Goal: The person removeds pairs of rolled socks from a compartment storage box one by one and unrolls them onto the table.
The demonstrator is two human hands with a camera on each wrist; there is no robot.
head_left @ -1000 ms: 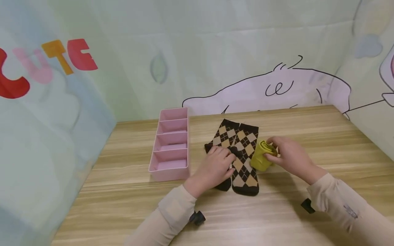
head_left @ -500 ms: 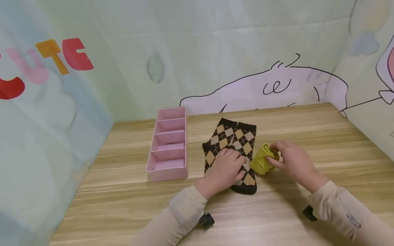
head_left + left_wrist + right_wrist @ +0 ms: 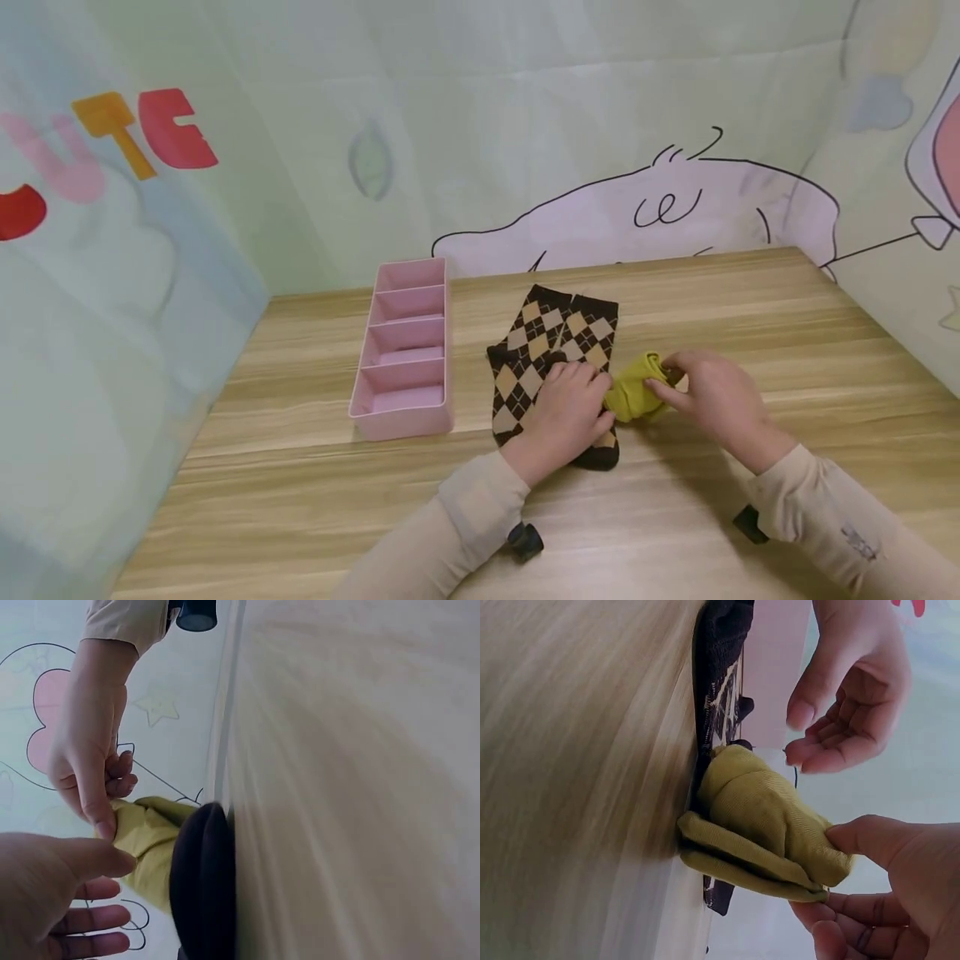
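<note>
A rolled yellow-green sock bundle [image 3: 633, 392] stands tilted at the right edge of the argyle socks [image 3: 517, 387]. My right hand [image 3: 716, 400] pinches its upper right end between thumb and fingers, as the right wrist view also shows on the bundle [image 3: 757, 802]. Over the argyle socks hovers my left hand [image 3: 566, 417], beside the bundle. In the right wrist view the left hand [image 3: 859, 697] has a gap between thumb and loosely bent fingers, with nothing held. The black, tan and beige argyle socks lie flat, partly hidden under the left hand.
Left of the socks, a pink organizer box [image 3: 401, 425] with several compartments stands on the wooden table [image 3: 300, 467]. A printed curtain [image 3: 300, 167] hangs behind and at the sides. A dark wrist device [image 3: 525, 542] sits under the left sleeve.
My left hand has moved right across the argyle socks toward the yellow-green bundle, uncovering the left sock. The bundle has tipped further left, still pinched by my right hand. The view has shifted slightly.
</note>
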